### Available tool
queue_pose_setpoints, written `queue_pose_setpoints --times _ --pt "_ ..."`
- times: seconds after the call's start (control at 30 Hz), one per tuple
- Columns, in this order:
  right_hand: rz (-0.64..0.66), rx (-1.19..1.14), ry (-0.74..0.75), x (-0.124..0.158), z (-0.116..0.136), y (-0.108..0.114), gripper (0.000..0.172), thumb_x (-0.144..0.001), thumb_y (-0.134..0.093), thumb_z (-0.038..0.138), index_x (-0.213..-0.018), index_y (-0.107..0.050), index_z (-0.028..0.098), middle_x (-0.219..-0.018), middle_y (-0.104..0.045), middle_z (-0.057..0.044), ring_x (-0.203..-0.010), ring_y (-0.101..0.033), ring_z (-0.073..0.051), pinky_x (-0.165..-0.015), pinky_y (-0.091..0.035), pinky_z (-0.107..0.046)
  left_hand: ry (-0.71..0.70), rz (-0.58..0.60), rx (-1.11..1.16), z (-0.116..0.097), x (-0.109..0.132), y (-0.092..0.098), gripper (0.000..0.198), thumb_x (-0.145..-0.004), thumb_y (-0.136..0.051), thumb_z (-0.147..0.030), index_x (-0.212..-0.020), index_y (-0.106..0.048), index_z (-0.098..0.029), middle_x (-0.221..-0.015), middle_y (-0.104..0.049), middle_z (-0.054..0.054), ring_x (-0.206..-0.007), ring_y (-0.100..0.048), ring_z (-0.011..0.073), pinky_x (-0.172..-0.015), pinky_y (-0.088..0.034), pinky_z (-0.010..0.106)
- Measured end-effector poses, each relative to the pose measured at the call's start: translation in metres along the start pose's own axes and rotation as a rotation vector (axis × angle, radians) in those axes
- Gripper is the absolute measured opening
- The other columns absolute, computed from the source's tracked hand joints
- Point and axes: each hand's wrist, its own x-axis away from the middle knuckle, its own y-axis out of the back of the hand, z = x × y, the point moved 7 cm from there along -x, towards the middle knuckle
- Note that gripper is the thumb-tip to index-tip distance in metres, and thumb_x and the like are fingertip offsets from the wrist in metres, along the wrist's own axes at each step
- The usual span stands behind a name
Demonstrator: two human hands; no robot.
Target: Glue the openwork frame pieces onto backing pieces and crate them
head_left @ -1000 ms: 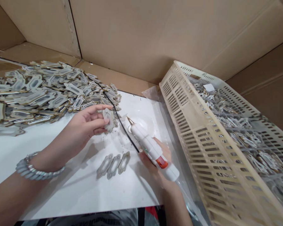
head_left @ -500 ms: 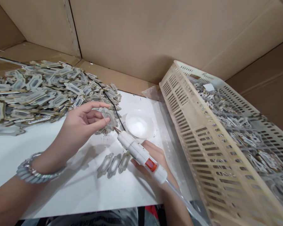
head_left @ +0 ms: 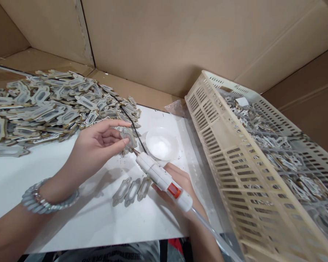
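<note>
Pinching an ornate cutout (head_left: pixel 127 134) between thumb and fingertips, the left hand (head_left: pixel 95 149) is closing firmly on it and tilting its face toward the glue gun (head_left: pixel 162 178). The right hand (head_left: pixel 180 183) is wrapping around the gun's white body, fully closed on it. The metal nozzle is meeting the lower edge of the piece, right under the pinch.

To my eye this step is going best if the left fingertips are kept off the hot tip and the piece is held flat and steady. The trigger is best squeezed lightly, so that only a small dot lands.

Just nearer the person than the pinch, three matching cutouts (head_left: pixel 131 190) are lying side by side on the white board (head_left: pixel 71 222). Just right of the pinch a shallow white dish (head_left: pixel 161 145) is sitting, and a black cord (head_left: pixel 131 123) is running away beyond the fingers. Farther left of the grip a big heap of cutouts (head_left: pixel 43 105) is spreading over board and cardboard. Well to the right of the gun hand a cream slotted basket (head_left: pixel 229 156) is holding more pieces. Cardboard walls (head_left: pixel 158 43) are enclosing the whole spot.
</note>
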Motion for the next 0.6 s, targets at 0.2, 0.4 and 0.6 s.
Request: queue_pose_setpoints --times 0.2,0.4,0.6 --pt "-0.021 0.009 0.048 -0.0002 0.0016 0.0008 0.027 -0.082 -0.061 0.004 -0.073 -0.043 0.022 -0.073 -0.044 0.004 -0.060 -0.047 -0.011 -0.053 -0.037 -0.021 -0.029 0.004 -0.001 -0.0008 0.0013 0.0001 0.029 -0.069 -0.079 -0.022 -0.098 -0.078 -0.028 -0.069 -0.071 -0.003 -0.059 -0.068 0.0075 -0.055 -0.055 0.010" --pt "-0.030 0.003 0.050 -0.0018 0.0044 0.0024 0.023 -0.085 -0.060 0.008 -0.074 -0.045 0.022 -0.073 -0.046 0.003 -0.060 -0.047 -0.012 -0.053 -0.038 -0.022 -0.062 0.010 -0.016 -0.0030 0.0007 0.0003 0.029 -0.072 -0.077 -0.021 -0.100 -0.077 -0.027 -0.072 -0.073 -0.004 -0.060 -0.070 0.0078 -0.057 -0.057 0.010" --pt "-0.019 0.019 0.043 -0.0016 0.0053 0.0022 0.026 -0.086 -0.059 0.005 -0.073 -0.044 0.022 -0.073 -0.044 0.004 -0.061 -0.046 -0.011 -0.053 -0.037 -0.021 -0.087 0.011 -0.031 -0.0036 0.0019 -0.0005 0.029 -0.072 -0.077 -0.021 -0.100 -0.078 -0.027 -0.071 -0.072 -0.004 -0.060 -0.069 0.0067 -0.057 -0.056 0.009"
